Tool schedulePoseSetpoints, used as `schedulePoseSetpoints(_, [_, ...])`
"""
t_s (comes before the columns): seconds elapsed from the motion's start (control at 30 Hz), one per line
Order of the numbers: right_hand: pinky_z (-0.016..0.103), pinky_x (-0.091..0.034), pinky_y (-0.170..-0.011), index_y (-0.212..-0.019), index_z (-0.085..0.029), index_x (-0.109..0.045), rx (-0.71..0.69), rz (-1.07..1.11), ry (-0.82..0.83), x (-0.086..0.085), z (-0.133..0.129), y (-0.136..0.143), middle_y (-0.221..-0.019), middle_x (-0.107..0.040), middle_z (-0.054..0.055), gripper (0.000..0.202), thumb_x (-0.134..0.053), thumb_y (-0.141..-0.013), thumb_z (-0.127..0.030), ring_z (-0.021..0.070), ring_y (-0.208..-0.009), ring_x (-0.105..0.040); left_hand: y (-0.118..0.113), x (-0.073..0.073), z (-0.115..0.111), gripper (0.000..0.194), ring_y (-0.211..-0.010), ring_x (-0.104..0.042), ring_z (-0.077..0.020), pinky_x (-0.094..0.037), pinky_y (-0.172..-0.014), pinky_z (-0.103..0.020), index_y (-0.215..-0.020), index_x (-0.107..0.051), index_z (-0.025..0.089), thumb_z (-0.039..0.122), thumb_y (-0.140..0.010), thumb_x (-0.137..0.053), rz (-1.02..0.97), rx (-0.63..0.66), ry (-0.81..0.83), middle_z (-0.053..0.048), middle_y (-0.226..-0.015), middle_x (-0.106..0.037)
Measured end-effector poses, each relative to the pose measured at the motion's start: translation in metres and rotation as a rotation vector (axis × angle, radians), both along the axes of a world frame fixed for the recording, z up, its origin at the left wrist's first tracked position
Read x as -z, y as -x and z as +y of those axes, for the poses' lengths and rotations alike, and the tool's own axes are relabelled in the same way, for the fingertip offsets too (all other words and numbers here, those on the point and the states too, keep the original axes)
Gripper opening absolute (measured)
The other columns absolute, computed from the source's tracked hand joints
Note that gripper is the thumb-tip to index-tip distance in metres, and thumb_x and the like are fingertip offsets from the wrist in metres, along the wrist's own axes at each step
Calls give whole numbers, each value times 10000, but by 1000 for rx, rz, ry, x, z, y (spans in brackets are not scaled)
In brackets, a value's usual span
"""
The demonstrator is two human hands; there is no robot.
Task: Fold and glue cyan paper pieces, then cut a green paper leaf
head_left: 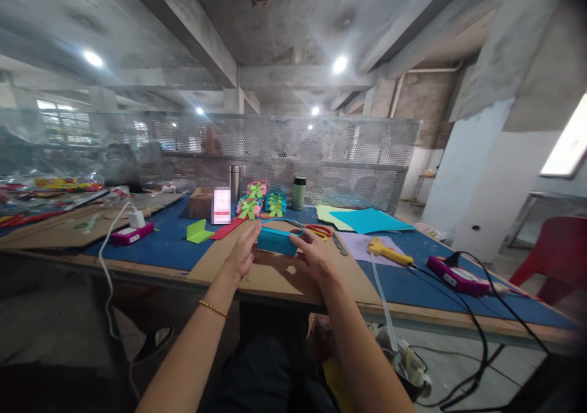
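Observation:
A small blue folded-paper box [277, 242] is held up between both hands, over a brown cardboard sheet [270, 281]. My left hand [243, 254] grips its left end with the fingers closed. At its right end, my right hand [315, 257] pinches the upper corner. A thin blue strip curves just behind the box; whether it is joined on cannot be made out. Scissors [320, 232] with red and yellow handles lie just beyond the right hand. To their right rests a dark, slim blade-like tool [340, 244].
A yellow glue gun [389, 253] lies on lilac paper, right, with its cable running to a purple power strip [457, 276]. Blue paper [371, 219], small bow-trimmed boxes [276, 204], a green tumbler [298, 193] and a lit phone [221, 205] stand or lie behind.

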State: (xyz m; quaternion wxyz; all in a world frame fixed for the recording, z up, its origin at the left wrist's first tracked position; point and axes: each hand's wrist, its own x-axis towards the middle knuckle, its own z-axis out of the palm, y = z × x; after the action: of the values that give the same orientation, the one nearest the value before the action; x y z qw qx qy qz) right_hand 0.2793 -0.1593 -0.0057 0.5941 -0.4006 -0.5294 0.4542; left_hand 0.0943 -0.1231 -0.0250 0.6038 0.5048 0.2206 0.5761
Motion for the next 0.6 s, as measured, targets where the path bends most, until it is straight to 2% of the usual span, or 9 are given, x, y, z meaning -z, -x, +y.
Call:
schedulePoseSetpoints(0.17, [276, -517, -549, -921, -213, -642, 36, -10, -42, 3, 5, -2, -843, -652, 32, 449, -801, -613, -498, 186, -701, -620, 0, 5, 7, 420, -714, -627, -147, -558, -539, -224, -984, -684, 159, 467, -723, -800, 29, -106, 16, -33, -846, -658])
schedulePoseSetpoints(0.3, [298, -536, -623, -944, -224, -652, 11, -21, -63, 4, 5, -2, -901, -691, 40, 435, -792, -607, -460, 208, -767, -644, -1, 4, 8, 380, -718, -637, -159, -574, -544, -251, -958, -688, 153, 421, -710, -796, 18, -97, 85, -40, -837, -658])
schedulePoseSetpoints(0.43, [313, -543, -677, -979, -213, -670, -3, -28, -79, 3, 4, -2, -945, -702, 51, 424, -775, -609, -391, 224, -823, -648, -3, 2, 5, 340, -719, -628, -165, -581, -546, -272, -935, -696, 135, 336, -678, -788, 28, -81, 80, -48, -832, -664])
schedulePoseSetpoints(0.6, [320, -535, -674, -903, -220, -682, 21, -55, -60, 3, 3, -2, -872, -699, 32, 301, -718, -617, -306, 226, -800, -652, -5, 0, 3, 251, -647, -589, -135, -550, -528, -241, -821, -682, 126, 291, -653, -768, 19, -98, 56, -16, -737, -627])
